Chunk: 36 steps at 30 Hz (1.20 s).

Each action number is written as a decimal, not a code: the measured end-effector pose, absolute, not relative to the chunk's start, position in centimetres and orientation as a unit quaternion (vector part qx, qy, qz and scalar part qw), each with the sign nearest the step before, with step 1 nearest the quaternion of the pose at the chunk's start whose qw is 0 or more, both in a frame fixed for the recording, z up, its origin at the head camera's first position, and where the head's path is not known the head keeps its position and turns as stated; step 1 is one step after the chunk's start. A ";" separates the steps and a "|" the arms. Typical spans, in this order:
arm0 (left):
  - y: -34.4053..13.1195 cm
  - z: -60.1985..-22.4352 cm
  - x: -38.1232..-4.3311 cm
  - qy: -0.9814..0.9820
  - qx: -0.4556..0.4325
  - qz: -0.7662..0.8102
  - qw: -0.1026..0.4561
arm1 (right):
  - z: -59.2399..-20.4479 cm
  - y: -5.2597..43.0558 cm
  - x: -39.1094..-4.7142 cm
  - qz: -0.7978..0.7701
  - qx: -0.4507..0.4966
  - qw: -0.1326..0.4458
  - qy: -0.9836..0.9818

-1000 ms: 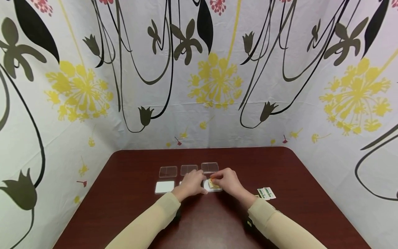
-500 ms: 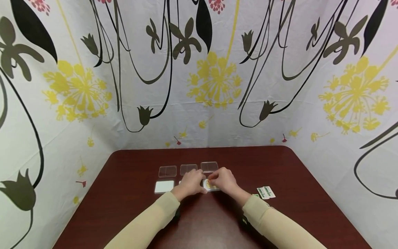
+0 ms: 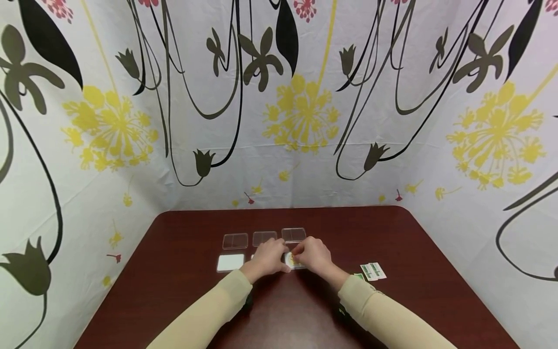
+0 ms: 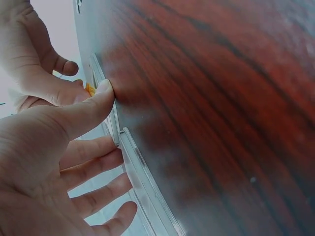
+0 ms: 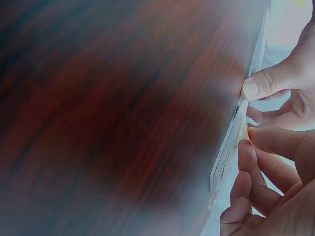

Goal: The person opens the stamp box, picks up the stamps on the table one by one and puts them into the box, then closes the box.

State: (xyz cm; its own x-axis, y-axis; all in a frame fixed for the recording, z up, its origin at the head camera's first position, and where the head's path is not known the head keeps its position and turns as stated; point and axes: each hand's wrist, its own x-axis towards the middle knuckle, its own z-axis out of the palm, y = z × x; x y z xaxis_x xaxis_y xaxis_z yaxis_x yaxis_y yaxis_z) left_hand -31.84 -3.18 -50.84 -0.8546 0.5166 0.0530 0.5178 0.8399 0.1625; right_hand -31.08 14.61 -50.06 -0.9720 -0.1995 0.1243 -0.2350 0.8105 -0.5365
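Observation:
My left hand (image 3: 268,257) steadies a flat, clear-edged case (image 3: 289,264) with a white face, its thumb on the near edge. In the left wrist view its other fingers spread along the neighbouring case (image 4: 150,196). My right hand (image 3: 315,254) pinches a small orange-yellow piece (image 4: 90,89) between thumb and fingertips, low over the same white case. What kind of piece it is, I cannot tell; the fingers cover most of it. Yellow print shows on the case between the two hands in the head view.
Another white flat case (image 3: 231,262) lies to the left. Behind the hands, clear lids or trays (image 3: 235,241) form a row. Green-and-white cards (image 3: 372,271) lie at the right on the dark red table (image 3: 279,315). A floral curtain (image 3: 261,121) encloses the far side.
My right hand has shifted slightly left and lower over the case, and the orange-yellow piece has come down toward it. The left hand stays in place.

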 end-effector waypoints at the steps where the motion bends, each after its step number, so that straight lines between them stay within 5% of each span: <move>1: -3.2 -50.8 -31.8 -0.959 -0.270 -0.085 0.003 | -50.1 14.6 -31.1 0.281 0.116 0.032 -0.952; 36: -3.3 -50.5 -31.7 -0.957 -0.279 -0.080 0.005 | -50.7 14.3 -30.9 0.223 0.165 0.067 -0.958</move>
